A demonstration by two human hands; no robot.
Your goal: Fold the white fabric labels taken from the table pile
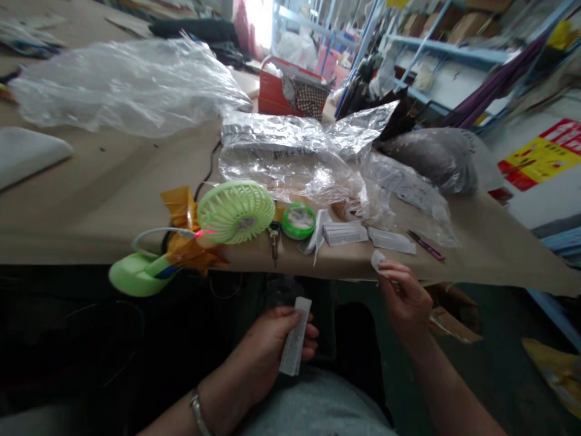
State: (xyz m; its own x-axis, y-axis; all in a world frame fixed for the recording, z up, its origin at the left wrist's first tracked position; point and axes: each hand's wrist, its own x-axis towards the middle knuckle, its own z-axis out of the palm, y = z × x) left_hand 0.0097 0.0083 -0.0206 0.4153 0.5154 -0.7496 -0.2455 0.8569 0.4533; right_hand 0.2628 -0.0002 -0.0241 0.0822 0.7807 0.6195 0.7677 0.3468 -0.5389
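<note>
My left hand (272,345) is below the table edge, closed on a narrow white strip of labels (295,343) held upright. Up near the table's front edge, my right hand (406,297) pinches a small white label (377,260) between thumb and fingers. Just beyond that hand, two flat stacks of white labels (345,233) (391,240) lie on the brown table (91,200), with a dark pink-handled tool (425,245) to their right.
A green clip-on fan (235,212) taped with yellow tape sits at the table edge, beside a key (274,237) and a green tape roll (298,220). Crumpled clear plastic bags (295,157) lie behind. A red box (284,91) and shelves (445,54) stand further back.
</note>
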